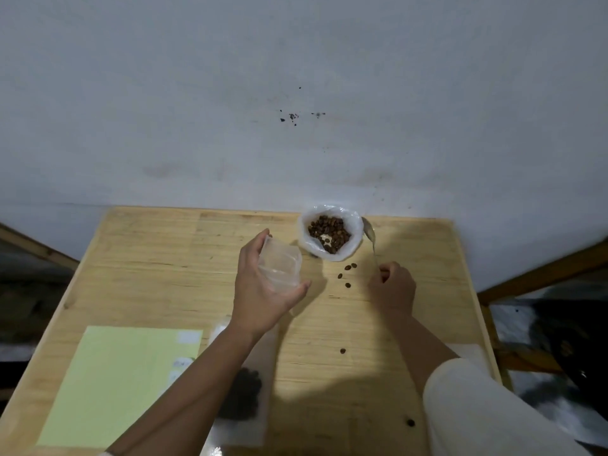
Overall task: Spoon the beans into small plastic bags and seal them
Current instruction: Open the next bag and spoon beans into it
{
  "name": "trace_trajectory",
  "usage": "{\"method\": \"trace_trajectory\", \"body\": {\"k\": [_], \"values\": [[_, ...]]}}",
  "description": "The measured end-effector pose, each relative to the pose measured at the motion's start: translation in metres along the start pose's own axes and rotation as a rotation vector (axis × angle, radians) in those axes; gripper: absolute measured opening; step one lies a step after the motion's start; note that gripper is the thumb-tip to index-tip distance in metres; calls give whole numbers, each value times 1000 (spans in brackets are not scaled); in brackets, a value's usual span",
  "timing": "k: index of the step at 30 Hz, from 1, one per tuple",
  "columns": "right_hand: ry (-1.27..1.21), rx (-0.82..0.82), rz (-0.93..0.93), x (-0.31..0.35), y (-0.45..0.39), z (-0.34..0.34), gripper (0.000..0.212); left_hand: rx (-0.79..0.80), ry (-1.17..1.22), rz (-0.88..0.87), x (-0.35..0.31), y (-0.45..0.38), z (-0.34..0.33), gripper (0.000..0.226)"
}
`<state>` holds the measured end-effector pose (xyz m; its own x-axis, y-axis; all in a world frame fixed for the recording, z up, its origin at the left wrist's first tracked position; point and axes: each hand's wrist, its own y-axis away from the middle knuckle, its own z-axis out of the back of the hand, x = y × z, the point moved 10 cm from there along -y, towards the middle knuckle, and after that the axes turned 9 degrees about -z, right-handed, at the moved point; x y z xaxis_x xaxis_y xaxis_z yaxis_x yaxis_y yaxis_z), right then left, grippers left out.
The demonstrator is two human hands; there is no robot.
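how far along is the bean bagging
Done: one filled bag lies near the table's front edge. In hand: left hand holds an empty small bag; right hand grips the spoon. Left: beans remain in the open bag, and loose beans lie scattered.

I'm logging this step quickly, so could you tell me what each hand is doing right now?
Left hand: holds an empty small plastic bag.
Right hand: pinches the spoon handle.
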<state>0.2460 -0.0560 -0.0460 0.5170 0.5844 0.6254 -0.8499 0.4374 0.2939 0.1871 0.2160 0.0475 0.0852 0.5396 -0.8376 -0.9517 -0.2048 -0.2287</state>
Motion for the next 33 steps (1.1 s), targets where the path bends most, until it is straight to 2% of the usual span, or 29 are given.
{"method": "trace_trajectory", "body": {"k": [5, 8, 13, 16, 23, 28, 33], "values": [[-254, -83, -63, 2, 21, 25, 23, 70, 34, -21, -4, -3, 0, 103], [-345, -137, -60, 9, 30, 42, 17, 107, 60, -29, -5, -4, 0, 105], [-417, -225, 130, 40, 57, 74, 8, 161, 103, -35, -8, -2, -6, 106], [-454, -253, 170, 54, 65, 79, 15, 172, 101, -27, -7, -5, -12, 107], [-504, -88, -25, 45, 34, 36, 27, 161, 19, -20, -7, -20, -19, 106], [-562, 40, -162, 35, 6, 1, 22, 178, -104, -28, 4, -30, -25, 105], [-765, 128, -316, 21, -19, -27, 20, 188, -156, 34, 17, -33, -34, 106]]}}
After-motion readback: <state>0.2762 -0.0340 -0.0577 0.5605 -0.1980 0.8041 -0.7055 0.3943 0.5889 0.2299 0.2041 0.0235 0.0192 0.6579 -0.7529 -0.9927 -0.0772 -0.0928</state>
